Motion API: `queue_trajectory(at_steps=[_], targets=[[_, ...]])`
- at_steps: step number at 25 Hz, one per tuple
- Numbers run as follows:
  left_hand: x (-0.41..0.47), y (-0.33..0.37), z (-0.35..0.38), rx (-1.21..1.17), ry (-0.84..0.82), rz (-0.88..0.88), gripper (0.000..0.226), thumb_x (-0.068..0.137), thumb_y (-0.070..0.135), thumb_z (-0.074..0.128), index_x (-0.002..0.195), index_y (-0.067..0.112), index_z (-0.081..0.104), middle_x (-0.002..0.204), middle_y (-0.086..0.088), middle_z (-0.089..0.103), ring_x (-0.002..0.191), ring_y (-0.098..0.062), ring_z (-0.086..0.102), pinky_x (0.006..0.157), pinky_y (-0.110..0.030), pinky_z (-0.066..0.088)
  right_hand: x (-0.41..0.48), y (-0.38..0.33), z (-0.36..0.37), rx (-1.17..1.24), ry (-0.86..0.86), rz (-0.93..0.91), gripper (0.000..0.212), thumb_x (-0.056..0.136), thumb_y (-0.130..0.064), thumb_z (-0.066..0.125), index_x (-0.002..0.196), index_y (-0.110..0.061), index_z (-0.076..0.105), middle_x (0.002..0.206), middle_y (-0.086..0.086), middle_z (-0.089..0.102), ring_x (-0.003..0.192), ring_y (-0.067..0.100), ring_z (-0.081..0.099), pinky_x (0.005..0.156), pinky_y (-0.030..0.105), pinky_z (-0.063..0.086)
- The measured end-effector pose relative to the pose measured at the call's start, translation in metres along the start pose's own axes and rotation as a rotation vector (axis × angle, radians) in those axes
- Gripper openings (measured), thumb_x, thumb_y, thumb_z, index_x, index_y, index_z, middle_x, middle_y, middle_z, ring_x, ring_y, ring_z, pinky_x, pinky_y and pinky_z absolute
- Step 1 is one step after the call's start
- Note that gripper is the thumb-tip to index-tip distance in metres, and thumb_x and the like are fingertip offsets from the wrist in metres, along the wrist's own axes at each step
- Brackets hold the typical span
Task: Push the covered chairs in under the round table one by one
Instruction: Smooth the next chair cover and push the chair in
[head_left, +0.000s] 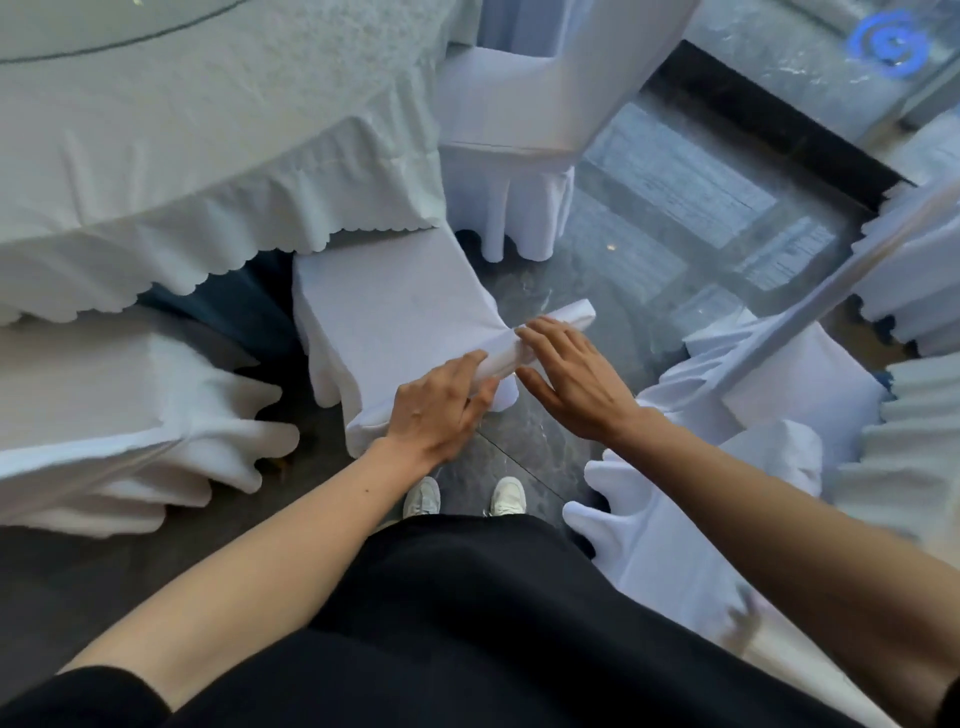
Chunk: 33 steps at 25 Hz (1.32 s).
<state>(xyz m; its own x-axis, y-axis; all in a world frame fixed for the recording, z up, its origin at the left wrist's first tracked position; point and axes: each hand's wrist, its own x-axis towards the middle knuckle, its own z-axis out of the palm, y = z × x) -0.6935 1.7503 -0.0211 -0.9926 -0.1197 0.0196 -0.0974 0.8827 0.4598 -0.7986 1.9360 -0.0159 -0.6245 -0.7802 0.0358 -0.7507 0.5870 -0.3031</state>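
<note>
A round table (156, 171) with a pale scalloped cloth fills the upper left. Directly before me stands a white covered chair (384, 312), its seat partly under the cloth's edge. My left hand (441, 410) curls over the top of its backrest (550, 327), thumb behind. My right hand (571, 374) lies flat on the same top edge, fingers spread. A second covered chair (114, 405) sits at the left with its seat under the cloth. A third covered chair (519, 98) stands beyond, by the table's right side.
More covered chairs (701, 519) crowd the right side, close to my right forearm. Another clothed table (924, 291) shows at the right edge. The dark glossy floor (675, 208) lies open ahead on the right. My white shoes (467, 496) stand just behind the chair.
</note>
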Motion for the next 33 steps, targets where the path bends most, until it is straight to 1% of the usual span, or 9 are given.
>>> queue_trajectory(at_steps=[4, 8, 10, 13, 18, 21, 26, 30, 33], targets=[[0.004, 0.015, 0.004, 0.056, 0.075, -0.151, 0.057, 0.094, 0.058, 0.013, 0.111, 0.02, 0.053, 0.089, -0.003, 0.067, 0.075, -0.029, 0.063, 0.061, -0.034, 0.043, 0.014, 0.031, 0.0, -0.001, -0.012, -0.17, 0.054, 0.102, -0.045, 0.036, 0.133, -0.003, 0.05, 0.129, 0.016, 0.055, 0.122, 0.032, 0.048, 0.108, 0.045, 0.037], [0.01, 0.02, 0.011, 0.088, 0.156, -0.27, 0.052, 0.096, 0.056, 0.015, 0.099, 0.02, 0.053, 0.077, -0.002, 0.067, 0.065, -0.03, 0.062, 0.056, -0.035, 0.049, 0.028, 0.055, 0.0, 0.011, -0.062, -0.248, 0.055, 0.1, -0.052, 0.034, 0.125, -0.007, 0.053, 0.12, 0.012, 0.058, 0.108, 0.029, 0.052, 0.099, 0.039, 0.039], [0.01, 0.019, 0.017, 0.103, 0.22, -0.288, 0.053, 0.097, 0.055, 0.017, 0.096, 0.02, 0.057, 0.074, -0.001, 0.069, 0.062, -0.029, 0.062, 0.053, -0.032, 0.046, 0.036, 0.064, 0.0, 0.0, -0.095, -0.298, 0.056, 0.099, -0.056, 0.033, 0.121, -0.008, 0.054, 0.116, 0.01, 0.06, 0.104, 0.028, 0.055, 0.097, 0.04, 0.042], [0.011, 0.017, 0.026, 0.154, 0.325, -0.283, 0.061, 0.099, 0.056, 0.016, 0.085, 0.019, 0.063, 0.064, 0.0, 0.067, 0.052, -0.026, 0.06, 0.049, -0.024, 0.032, 0.046, 0.073, 0.005, -0.006, -0.105, -0.374, 0.061, 0.099, -0.06, 0.026, 0.114, -0.008, 0.055, 0.108, 0.01, 0.06, 0.095, 0.029, 0.057, 0.091, 0.043, 0.046], [0.016, 0.009, 0.036, 0.217, 0.469, -0.261, 0.063, 0.1, 0.053, 0.021, 0.073, 0.019, 0.067, 0.055, 0.003, 0.064, 0.044, -0.019, 0.056, 0.048, -0.019, 0.03, 0.054, 0.077, 0.019, 0.043, 0.023, -0.434, 0.065, 0.098, -0.061, 0.022, 0.099, -0.007, 0.057, 0.096, 0.008, 0.058, 0.08, 0.029, 0.054, 0.073, 0.042, 0.044], [0.016, 0.0, 0.039, 0.198, 0.489, -0.235, 0.061, 0.1, 0.051, 0.023, 0.074, 0.019, 0.068, 0.056, 0.002, 0.063, 0.046, -0.02, 0.057, 0.045, -0.023, 0.038, 0.06, 0.08, 0.029, 0.059, 0.097, -0.484, 0.063, 0.099, -0.059, 0.025, 0.094, -0.006, 0.06, 0.095, 0.009, 0.061, 0.077, 0.029, 0.057, 0.069, 0.042, 0.046], [0.027, -0.038, 0.021, 0.243, 0.514, -0.229, 0.059, 0.1, 0.048, 0.025, 0.071, 0.019, 0.068, 0.055, 0.002, 0.061, 0.046, -0.022, 0.055, 0.044, -0.026, 0.039, 0.095, 0.062, 0.043, 0.095, 0.144, -0.527, 0.061, 0.099, -0.057, 0.029, 0.092, -0.006, 0.062, 0.095, 0.008, 0.063, 0.075, 0.029, 0.056, 0.063, 0.041, 0.045], [0.043, -0.087, -0.005, 0.255, 0.499, -0.234, 0.06, 0.099, 0.046, 0.023, 0.069, 0.018, 0.066, 0.052, 0.001, 0.059, 0.045, -0.023, 0.055, 0.046, -0.025, 0.036, 0.143, 0.033, 0.052, 0.077, 0.135, -0.525, 0.059, 0.1, -0.055, 0.028, 0.092, -0.006, 0.059, 0.093, 0.007, 0.061, 0.071, 0.027, 0.052, 0.061, 0.038, 0.041], [0.058, -0.128, -0.037, 0.276, 0.44, -0.283, 0.054, 0.096, 0.043, 0.026, 0.067, 0.017, 0.064, 0.051, -0.002, 0.058, 0.044, -0.027, 0.055, 0.047, -0.023, 0.03, 0.186, 0.001, 0.055, 0.053, 0.074, -0.486, 0.053, 0.099, -0.053, 0.03, 0.094, -0.007, 0.057, 0.092, 0.007, 0.059, 0.072, 0.027, 0.05, 0.064, 0.037, 0.038]])
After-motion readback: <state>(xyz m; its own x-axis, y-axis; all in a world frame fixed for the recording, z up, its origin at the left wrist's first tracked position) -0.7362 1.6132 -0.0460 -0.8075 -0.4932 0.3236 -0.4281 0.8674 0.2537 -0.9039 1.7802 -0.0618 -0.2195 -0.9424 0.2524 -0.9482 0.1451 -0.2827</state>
